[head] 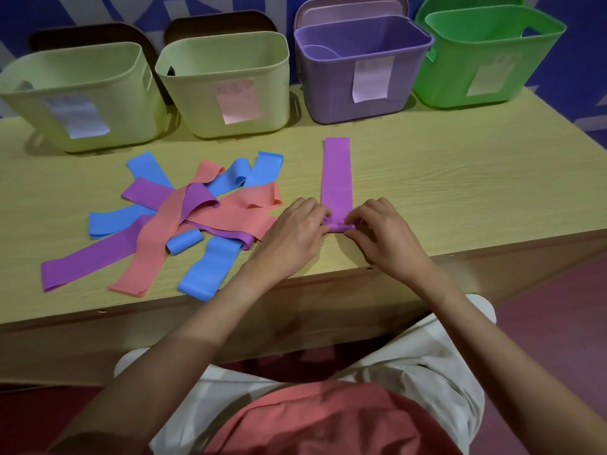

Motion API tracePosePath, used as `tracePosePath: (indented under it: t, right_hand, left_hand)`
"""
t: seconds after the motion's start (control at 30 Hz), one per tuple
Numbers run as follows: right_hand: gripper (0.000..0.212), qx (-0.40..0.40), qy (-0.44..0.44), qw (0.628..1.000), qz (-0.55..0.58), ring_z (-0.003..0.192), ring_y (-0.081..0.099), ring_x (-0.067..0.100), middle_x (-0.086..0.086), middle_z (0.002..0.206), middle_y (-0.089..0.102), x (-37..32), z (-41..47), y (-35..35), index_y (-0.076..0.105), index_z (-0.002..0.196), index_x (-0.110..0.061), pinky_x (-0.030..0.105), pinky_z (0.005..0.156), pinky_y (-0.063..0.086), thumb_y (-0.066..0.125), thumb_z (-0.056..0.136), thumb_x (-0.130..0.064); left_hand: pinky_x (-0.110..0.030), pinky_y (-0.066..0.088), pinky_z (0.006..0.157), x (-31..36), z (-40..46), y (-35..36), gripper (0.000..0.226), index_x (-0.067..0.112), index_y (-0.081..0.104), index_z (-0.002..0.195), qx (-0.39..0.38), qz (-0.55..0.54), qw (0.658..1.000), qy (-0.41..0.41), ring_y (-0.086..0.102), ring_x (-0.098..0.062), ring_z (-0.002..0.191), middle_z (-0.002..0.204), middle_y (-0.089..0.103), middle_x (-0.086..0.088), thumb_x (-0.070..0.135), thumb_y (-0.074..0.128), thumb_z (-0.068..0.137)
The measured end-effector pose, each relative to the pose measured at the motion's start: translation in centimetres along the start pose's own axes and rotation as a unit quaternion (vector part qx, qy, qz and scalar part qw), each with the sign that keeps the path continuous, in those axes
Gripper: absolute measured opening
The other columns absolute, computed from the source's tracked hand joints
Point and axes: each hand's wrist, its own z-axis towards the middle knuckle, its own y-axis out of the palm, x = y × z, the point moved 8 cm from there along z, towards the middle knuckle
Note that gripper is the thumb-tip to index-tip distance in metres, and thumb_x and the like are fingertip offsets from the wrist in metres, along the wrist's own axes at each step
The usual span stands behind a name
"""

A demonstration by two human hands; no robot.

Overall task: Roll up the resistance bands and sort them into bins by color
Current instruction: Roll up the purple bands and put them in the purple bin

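A purple resistance band (336, 172) lies flat and straight on the wooden table (460, 192), running away from me. Its near end is curled into a small roll (341, 226). My left hand (292, 231) pinches the roll's left side and my right hand (384, 234) pinches its right side. To the left lies a loose pile of bands (184, 211) in blue, purple and salmon pink, overlapping each other. A small rolled blue band (184, 242) rests within the pile.
Four bins stand along the table's far edge: two pale yellow-green bins (82, 93) (226, 83), a purple bin (361, 67) and a green bin (486, 54), each with a paper label. The table's front edge runs just under my wrists.
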Motion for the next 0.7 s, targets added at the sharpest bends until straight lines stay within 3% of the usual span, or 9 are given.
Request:
tracePosePath:
  t: [0.13, 0.27, 0.5, 0.7]
  right_hand:
    - [0.014, 0.021, 0.005, 1.0, -0.008, 0.084, 0.046, 0.021, 0.004, 0.085, 0.057, 0.2, -0.1, 0.1, 0.066, 0.093, -0.008, 0.036, 0.066, 0.044, 0.067, 0.089, -0.021]
    - [0.014, 0.034, 0.011, 0.999, -0.012, 0.085, 0.048, 0.023, 0.006, 0.087, 0.058, 0.3, 0.1, -0.1, 0.07, 0.094, -0.006, 0.035, 0.068, 0.045, 0.069, 0.088, -0.019]
    - [0.021, 0.01, 0.017, 1.0, -0.017, 0.088, 0.05, 0.026, 0.007, 0.09, 0.06, 0.3, 0.4, 0.1, 0.067, 0.103, -0.005, 0.041, 0.07, 0.048, 0.068, 0.088, -0.019]
    - [0.013, 0.013, 0.021, 1.0, -0.005, 0.087, 0.047, 0.023, 0.005, 0.09, 0.058, 0.7, 0.5, 0.2, 0.065, 0.097, -0.007, 0.042, 0.069, 0.046, 0.066, 0.089, -0.017]
  left_hand:
    - [-0.035, 0.044, 0.074, 0.4, -0.1, -0.2, 0.01, 0.008, 0.058, 0.102, 0.013, 0.023, 1.0, 0.016, 0.049, -0.021, 0.091, 0.095, 0.056, -0.006, 0.014, 0.058, 0.093]
    - [-0.03, 0.042, 0.07, 0.0, 0.0, 0.1, 0.012, 0.009, 0.058, 0.095, 0.014, 0.024, 1.0, 0.006, 0.047, -0.017, 0.09, 0.096, 0.052, -0.004, 0.017, 0.064, 0.09]
    - [-0.035, 0.044, 0.079, -0.6, 0.9, 0.3, 0.011, 0.004, 0.065, 0.098, -0.005, 0.006, 1.0, -0.011, 0.052, -0.022, 0.092, 0.094, 0.058, -0.007, 0.012, 0.061, 0.092]
    - [-0.027, 0.04, 0.083, -0.4, 1.1, 0.0, 0.015, 0.006, 0.067, 0.1, -0.001, 0.021, 1.0, -0.002, 0.049, -0.019, 0.096, 0.097, 0.057, -0.006, 0.016, 0.058, 0.094]
